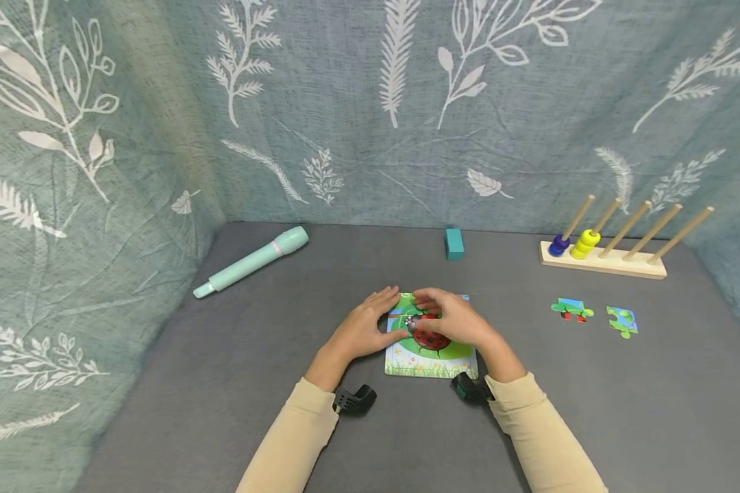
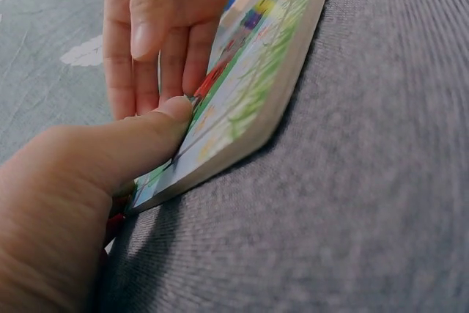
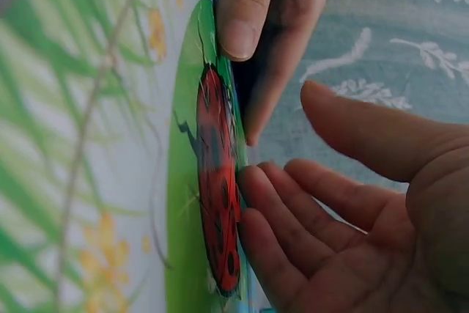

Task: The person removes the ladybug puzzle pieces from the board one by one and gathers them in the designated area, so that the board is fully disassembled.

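A jigsaw puzzle board (image 1: 428, 366) with a ladybug picture (image 1: 430, 339) lies flat on the grey table. At its left edge rests my left hand (image 1: 365, 327), its thumb reaching onto the picture and its fingers stretched along the side; in the left wrist view the board's edge hides most of those fingers. My right hand (image 1: 462, 322) is over the upper right part of the board, covering some of it. Its fingers (image 3: 275, 243) are loosely bent, fingertips at the picture's surface, with nothing seen in the palm. Two loose puzzle pieces, one with red (image 1: 572, 310) and one green-blue (image 1: 622, 322), lie to the right.
A wooden peg stand (image 1: 617, 266) with blue and yellow beads is at the back right. Behind the board stands a teal block (image 1: 454, 244). A mint-green tube-like object (image 1: 251, 263) lies back left. Patterned cloth (image 1: 358, 89) hangs behind the table (image 1: 253, 363).
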{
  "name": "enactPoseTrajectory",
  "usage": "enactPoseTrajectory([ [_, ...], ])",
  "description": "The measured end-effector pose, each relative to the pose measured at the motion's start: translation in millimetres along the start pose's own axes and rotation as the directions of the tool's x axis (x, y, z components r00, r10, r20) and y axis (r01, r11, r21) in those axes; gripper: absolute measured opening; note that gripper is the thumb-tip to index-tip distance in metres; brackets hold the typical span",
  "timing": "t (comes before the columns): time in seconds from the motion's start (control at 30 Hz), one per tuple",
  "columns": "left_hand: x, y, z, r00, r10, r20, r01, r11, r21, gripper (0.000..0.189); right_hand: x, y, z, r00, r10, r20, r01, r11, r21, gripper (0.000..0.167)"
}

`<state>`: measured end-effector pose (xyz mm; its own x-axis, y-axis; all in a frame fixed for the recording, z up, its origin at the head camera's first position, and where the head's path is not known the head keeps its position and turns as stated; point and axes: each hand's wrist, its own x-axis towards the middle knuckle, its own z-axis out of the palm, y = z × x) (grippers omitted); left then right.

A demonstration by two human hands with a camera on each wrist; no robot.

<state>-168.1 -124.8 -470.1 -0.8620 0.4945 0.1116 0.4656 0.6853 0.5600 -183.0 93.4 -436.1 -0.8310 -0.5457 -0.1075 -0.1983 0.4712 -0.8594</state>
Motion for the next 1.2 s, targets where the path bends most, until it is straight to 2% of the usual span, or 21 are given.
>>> enactPoseTrajectory([
  [0.2,0.2,0.0,1.8,1.000,-0.006,-0.010,0.006,1.000,-0.005,0.075,0.1,0.0,4.4,0.999,0.005,-0.032,-0.007,0.999,-0.051,0.054],
  [0.6,-0.1,2.4,-1.1,0.999,-0.040,0.006,0.040,0.999,-0.021,0.077,0.6,0.6,8.5,0.992,0.076,-0.105,-0.078,0.997,-0.011,0.059],
  [1.0,0.7,2.8,0.6,0.998,-0.065,0.011,0.066,0.998,-0.025,0.080,3.4,6.2,16.9,0.987,-0.016,-0.159,-0.001,0.994,-0.106,0.053],
  [1.2,0.4,3.4,0.5,0.998,-0.064,0.005,0.065,0.998,-0.027,0.080,2.9,7.7,21.4,0.978,-0.064,-0.199,0.031,0.986,-0.167,0.047],
])
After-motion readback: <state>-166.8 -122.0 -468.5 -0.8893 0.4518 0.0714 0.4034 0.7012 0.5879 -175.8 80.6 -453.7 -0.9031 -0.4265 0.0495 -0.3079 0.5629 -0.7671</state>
